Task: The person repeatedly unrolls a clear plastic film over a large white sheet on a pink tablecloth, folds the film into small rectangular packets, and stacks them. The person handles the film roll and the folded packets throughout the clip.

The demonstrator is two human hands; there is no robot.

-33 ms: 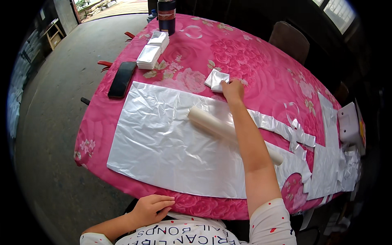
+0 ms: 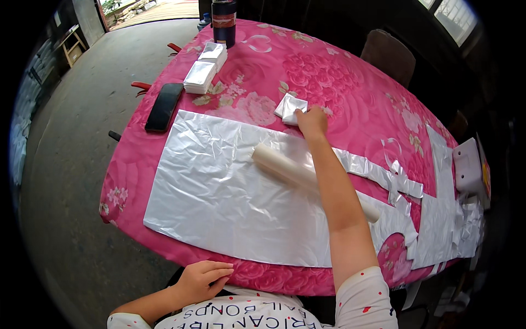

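My right hand (image 2: pixel 313 122) reaches across the table, its thumb and fingers closed on the near right corner of a small folded silvery-white plastic bag (image 2: pixel 295 108). That bag lies partly over another folded packet (image 2: pixel 281 104). Beneath my forearm, a large flat white plastic bag (image 2: pixel 219 186) with handle strips is spread out. A pale roller tube (image 2: pixel 287 167) lies slantwise on it, with its middle hidden by the arm. At the table's near edge rests my left hand (image 2: pixel 204 278), holding nothing, fingers stretched out and thumb apart.
Two neat stacks of folded bags (image 2: pixel 200 75) stand at the far left, by a black phone (image 2: pixel 164 108) and a dark bottle (image 2: pixel 223 24). More flat plastic bags (image 2: pixel 435 225) lie at the right, near a white box (image 2: pixel 468 164). Red-handled clamps (image 2: pixel 141 86) grip the pink floral tablecloth's left edge.
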